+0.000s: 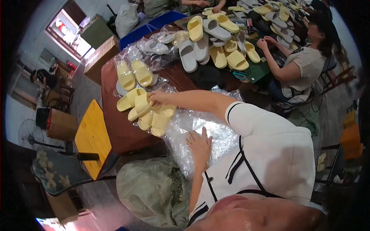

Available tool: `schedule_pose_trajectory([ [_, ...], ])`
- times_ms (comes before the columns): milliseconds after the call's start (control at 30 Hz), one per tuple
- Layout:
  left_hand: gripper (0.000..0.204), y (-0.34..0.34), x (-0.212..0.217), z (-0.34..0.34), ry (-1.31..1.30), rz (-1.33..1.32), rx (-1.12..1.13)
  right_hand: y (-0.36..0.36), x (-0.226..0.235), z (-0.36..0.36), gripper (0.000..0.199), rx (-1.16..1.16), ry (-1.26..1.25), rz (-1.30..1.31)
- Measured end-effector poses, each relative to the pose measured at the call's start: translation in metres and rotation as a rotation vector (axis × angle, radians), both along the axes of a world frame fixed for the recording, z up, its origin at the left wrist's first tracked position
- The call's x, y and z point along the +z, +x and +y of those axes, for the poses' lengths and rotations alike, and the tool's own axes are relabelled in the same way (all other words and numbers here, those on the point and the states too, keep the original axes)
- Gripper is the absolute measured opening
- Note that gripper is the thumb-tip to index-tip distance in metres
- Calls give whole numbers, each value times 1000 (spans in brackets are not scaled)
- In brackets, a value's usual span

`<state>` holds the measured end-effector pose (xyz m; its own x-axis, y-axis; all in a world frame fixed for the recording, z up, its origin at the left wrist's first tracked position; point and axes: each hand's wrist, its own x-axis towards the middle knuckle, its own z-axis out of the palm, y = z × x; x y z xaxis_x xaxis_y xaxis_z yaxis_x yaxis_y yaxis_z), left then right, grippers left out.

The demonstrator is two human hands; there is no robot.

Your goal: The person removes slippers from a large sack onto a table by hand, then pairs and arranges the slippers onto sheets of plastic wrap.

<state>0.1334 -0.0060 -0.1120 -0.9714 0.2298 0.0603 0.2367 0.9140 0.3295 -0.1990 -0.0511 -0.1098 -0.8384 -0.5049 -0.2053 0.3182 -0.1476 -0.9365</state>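
Note:
My right hand (155,96) reaches out across the dark red table (119,131) and grips a pale yellow slipper (139,104) at the top of a small heap of yellow slippers (157,120). My left hand (199,143) lies flat, fingers apart, on a stack of clear plastic bags (217,138) at the table's near edge, holding nothing. Two more yellow slippers in clear bags (133,74) lie farther back on the table.
A big pile of grey and yellow slippers (210,42) covers the far table, where another person (304,65) sits working. A grey-green sack (150,188) stands below the table edge. A yellow wooden stool (92,138) and a floor fan (32,134) are at left.

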Motion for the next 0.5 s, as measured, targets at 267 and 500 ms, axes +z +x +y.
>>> schedule_pose_trajectory([
  [267,56,1,-2,-6,-5,-88,25,1,95,9,33,46,-153,328],
  [500,53,2,-5,-9,29,-34,28,-51,215,115,30,-169,-507,361],
])
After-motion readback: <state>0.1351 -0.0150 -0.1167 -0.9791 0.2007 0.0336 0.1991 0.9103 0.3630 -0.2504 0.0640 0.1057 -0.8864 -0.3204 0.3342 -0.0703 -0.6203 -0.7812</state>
